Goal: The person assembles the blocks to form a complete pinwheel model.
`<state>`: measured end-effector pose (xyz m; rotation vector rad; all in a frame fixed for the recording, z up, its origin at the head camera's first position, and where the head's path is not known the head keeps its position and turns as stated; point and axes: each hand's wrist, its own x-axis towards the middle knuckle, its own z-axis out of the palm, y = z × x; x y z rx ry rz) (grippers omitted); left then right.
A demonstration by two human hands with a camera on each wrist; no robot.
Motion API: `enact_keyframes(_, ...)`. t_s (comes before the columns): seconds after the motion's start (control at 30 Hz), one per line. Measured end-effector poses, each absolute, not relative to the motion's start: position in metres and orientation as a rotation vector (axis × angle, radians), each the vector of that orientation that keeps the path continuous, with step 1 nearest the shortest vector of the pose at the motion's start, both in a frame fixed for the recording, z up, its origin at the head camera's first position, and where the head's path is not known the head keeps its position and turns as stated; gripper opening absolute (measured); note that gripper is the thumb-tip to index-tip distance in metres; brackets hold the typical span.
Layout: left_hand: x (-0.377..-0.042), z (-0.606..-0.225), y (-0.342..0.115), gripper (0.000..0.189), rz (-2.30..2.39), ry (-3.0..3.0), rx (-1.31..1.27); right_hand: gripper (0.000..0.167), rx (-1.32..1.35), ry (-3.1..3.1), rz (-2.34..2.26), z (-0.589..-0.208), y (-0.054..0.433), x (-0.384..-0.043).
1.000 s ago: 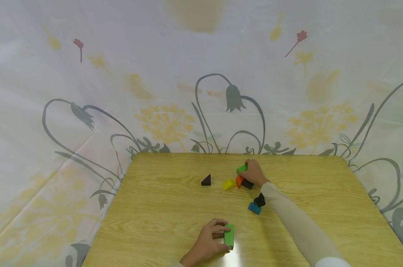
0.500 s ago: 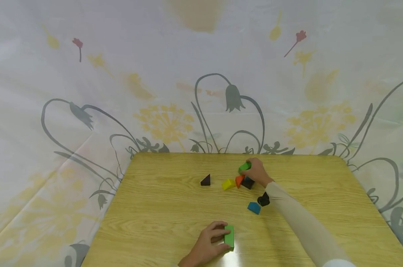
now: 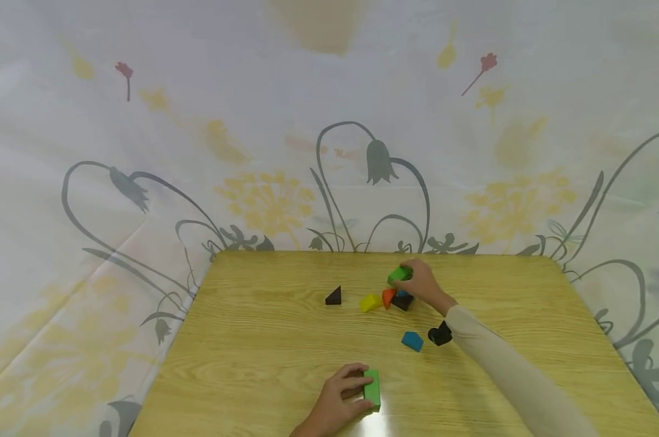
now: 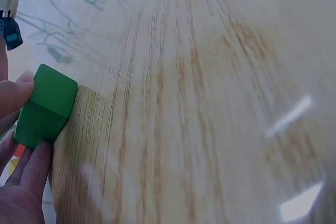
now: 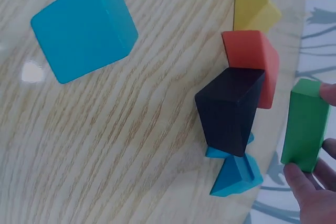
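My left hand (image 3: 336, 400) grips a green block (image 3: 372, 391) between thumb and fingers, low in the head view near the front. In the left wrist view this green block (image 4: 46, 103) shows at the left edge. Farther back, my right hand (image 3: 421, 284) pinches another green block (image 3: 398, 276), a long one in the right wrist view. Just in front of that hand lie a red block (image 3: 388, 298), a black block (image 5: 228, 108) and small blue pieces (image 5: 236, 174), bunched together. A yellow triangular block (image 3: 370, 303) lies to their left.
A separate blue block (image 3: 412, 341) lies between the two hands. A black triangular block (image 3: 334, 297) sits left of the yellow one. Beside the right forearm is a small black device (image 3: 440, 334). The wooden table (image 3: 253, 352) meets a flower-printed backdrop (image 3: 275, 121).
My right hand with its green block has shifted slightly, uncovering more of the blue piece behind the black block. The right forearm has swung a little right. My left hand stays nearly still.
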<state>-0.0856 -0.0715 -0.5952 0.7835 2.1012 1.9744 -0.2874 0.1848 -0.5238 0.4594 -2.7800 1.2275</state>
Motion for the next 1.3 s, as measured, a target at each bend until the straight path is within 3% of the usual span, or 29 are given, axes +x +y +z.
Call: enact_keyframes(1.3,-0.084,-0.595,-0.070,0.040,1.981,2.085,0.786,0.046,0.878,-2.639,1.439,-0.497,0.173,-0.208)
